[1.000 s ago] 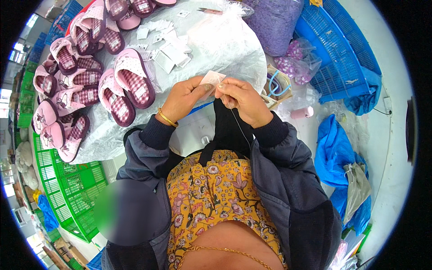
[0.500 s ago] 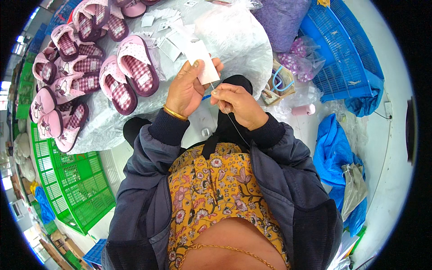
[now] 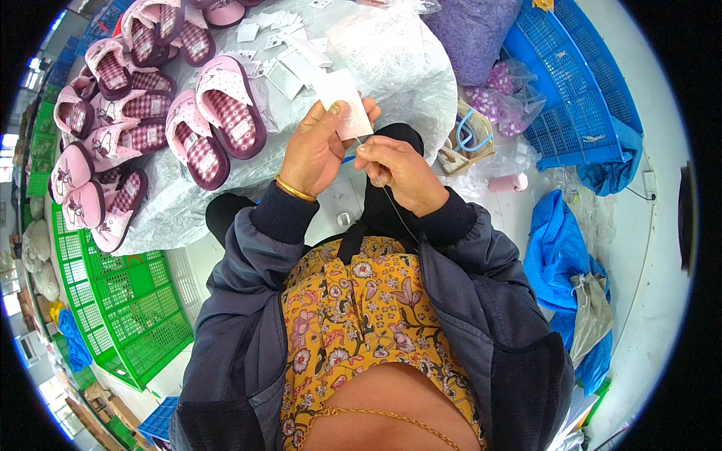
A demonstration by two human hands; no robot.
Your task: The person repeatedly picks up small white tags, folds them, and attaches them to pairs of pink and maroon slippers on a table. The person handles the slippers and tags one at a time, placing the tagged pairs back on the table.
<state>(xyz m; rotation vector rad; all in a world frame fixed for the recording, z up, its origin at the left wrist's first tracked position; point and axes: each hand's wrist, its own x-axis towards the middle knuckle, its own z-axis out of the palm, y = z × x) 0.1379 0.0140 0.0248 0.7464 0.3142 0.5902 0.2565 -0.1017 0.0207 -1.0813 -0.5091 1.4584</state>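
A blank-looking white card tag (image 3: 344,105) is gripped between the thumb and fingers of my left hand (image 3: 316,154), above the front edge of the table. Close by, the fingers of my right hand (image 3: 406,177) are pinched together at the tag's lower edge. They hold a thin dark thread (image 3: 392,201) that trails down toward my lap. Whether a needle is at its end is too small to tell. Left of my hands lies a pair of pink slippers (image 3: 231,113) with checked insoles.
More pink slippers (image 3: 143,109) are heaped at the left of the plastic-covered table (image 3: 410,71). Loose white tags (image 3: 282,79) lie behind my hands. To the right are a small box (image 3: 466,150), a pink spool (image 3: 508,183) and blue crates (image 3: 560,90). Green crates (image 3: 124,301) stand at left.
The tag and my left hand have shifted slightly right. The tag's lower edge is now closer to my right fingertips, and less thread shows between them.
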